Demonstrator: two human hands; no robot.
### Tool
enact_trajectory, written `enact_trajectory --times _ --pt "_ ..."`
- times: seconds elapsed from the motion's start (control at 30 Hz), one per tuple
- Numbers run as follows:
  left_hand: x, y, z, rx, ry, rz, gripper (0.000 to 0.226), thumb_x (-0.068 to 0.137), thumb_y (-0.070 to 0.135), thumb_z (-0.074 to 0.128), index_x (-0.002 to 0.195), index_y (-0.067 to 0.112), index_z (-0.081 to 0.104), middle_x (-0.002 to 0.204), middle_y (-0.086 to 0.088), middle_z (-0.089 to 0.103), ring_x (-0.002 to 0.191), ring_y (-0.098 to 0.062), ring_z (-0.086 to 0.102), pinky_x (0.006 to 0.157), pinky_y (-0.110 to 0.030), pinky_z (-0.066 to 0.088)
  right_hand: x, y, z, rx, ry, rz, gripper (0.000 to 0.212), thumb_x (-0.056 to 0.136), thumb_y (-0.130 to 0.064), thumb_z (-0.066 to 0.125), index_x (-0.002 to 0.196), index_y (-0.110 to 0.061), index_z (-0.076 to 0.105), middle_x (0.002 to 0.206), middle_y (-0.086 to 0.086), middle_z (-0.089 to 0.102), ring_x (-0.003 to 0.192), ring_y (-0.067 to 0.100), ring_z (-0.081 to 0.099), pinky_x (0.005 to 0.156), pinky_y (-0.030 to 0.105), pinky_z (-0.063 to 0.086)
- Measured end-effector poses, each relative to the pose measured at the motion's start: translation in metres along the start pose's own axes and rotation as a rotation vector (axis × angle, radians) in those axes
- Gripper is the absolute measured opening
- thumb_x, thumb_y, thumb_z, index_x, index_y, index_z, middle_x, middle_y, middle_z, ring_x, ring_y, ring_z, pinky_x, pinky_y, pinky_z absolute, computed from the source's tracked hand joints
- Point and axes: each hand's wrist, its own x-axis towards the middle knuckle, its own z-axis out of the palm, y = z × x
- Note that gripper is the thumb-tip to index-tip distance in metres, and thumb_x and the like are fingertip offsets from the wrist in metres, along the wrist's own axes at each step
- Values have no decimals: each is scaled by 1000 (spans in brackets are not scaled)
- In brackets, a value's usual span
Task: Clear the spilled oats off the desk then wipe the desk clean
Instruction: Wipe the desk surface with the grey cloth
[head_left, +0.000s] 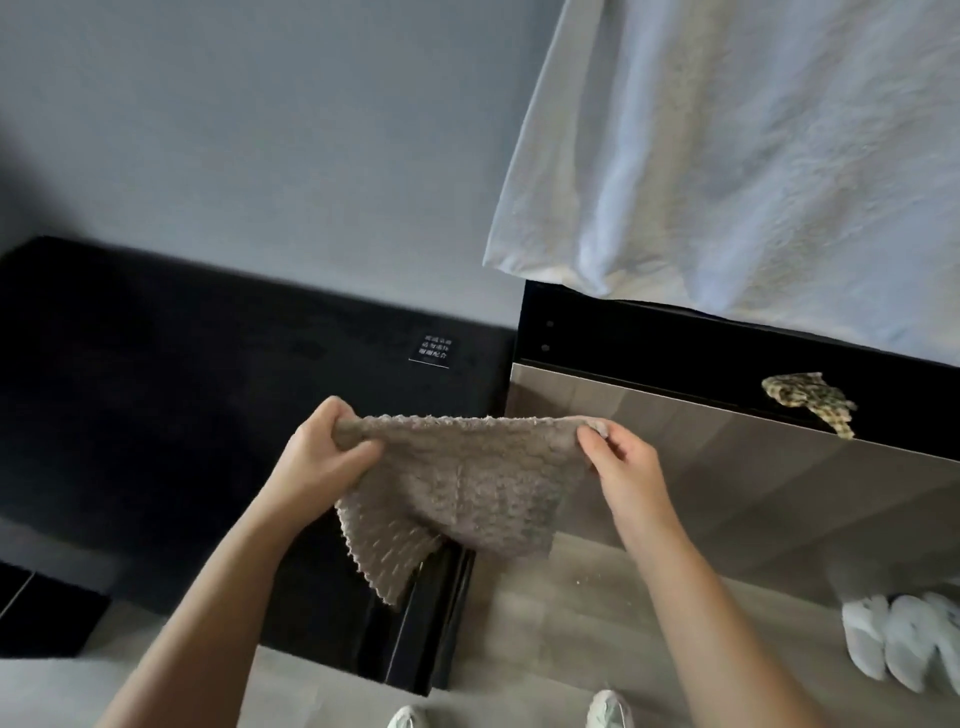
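Taupe knobbly cloth (457, 483) hangs stretched (top edge taut, lower corner drooping) between the left hand (319, 457) and right hand (626, 467), each pinching an upper corner

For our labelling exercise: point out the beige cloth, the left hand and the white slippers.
beige cloth (467, 483): head view, middle of the fabric.
left hand (323, 451): head view, middle of the hand.
white slippers (911, 644): head view, top of one slipper.

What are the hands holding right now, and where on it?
Both hold the beige cloth: left hand and right hand each pinch an upper corner.
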Motion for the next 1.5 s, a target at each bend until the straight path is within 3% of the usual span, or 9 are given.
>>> enact_trajectory --times 0.27,0.5,0.57,0.63,0.77,1.07,1.23,1.37,1.5 --pt "8 -23 -77 -365 42 239 4 90 10 53 89 13 51 95 -1 66 89 -8 60 79 -22 48 -26 -47 65 68 87 -151 23 97 -9 52 100 -18 73 92 -13 73 90 -2 64 76 10 47" --pt "-39 -156 -47 -235 17 -162 13 87 7 66 89 20 68 84 -1 72 84 -18 68 82 -36 54 -86 60 85 -238 -27 163 15 93 -22 61 83 -17 71 63 -10 51 62 6 45 56 18 33" --pt "-57 -192 -37 -210 -34 -292 12 88 7 66 87 18 69 81 -5 72 86 -26 68 73 -23 54 -107 99 92 -332 -107 289 29 93 -26 61 69 -10 59 60 -4 40 60 12 37 55 24 26" --pt "-68 -217 -33 -156 -44 -337 12 88 7 65 85 17 70 80 -4 72 87 -27 67 61 -10 47 -121 120 98 -369 -150 341 34 92 -25 62 66 -5 54 58 -3 36 57 11 34 55 27 24" --pt "-57 -228 -34 -88 -85 -345 16 90 13 64 80 23 71 75 1 71 76 -16 65 65 -23 47 -118 122 104 -376 -153 383 39 93 -24 61 56 -21 49 49 -11 33 49 6 31 50 21 22" --pt "28 -202 4 72 -133 -235 32 93 27 57 79 -2 57 60 0 49 55 -11 40 49 -24 31 -70 146 116 -324 171 533 37 94 -29 56 99 8 58 79 24 55 68 28 50 61 31 31" --pt "49 -204 14 207 -114 -248 17 93 25 57 82 13 63 68 4 57 54 -11 46 49 -26 38 -49 170 121 -319 187 588 30 94 -24 57 96 5 61 76 9 54 70 21 48 60 31 32" --pt "47 -215 19 463 4 -220 26 90 36 59 109 19 56 105 1 52 87 -18 54 62 -33 45 -35 190 127 -109 86 779 22 93 -25 61 114 -20 56 101 3 65 91 21 63 74 34 51" --pt "44 -216 23 513 -15 -301 30 88 39 58 108 17 51 96 -1 59 84 -22 57 63 -35 48 -33 203 127 49 -14 963 29 93 -37 60 110 -14 65 92 3 71 87 23 68 74 33 53"
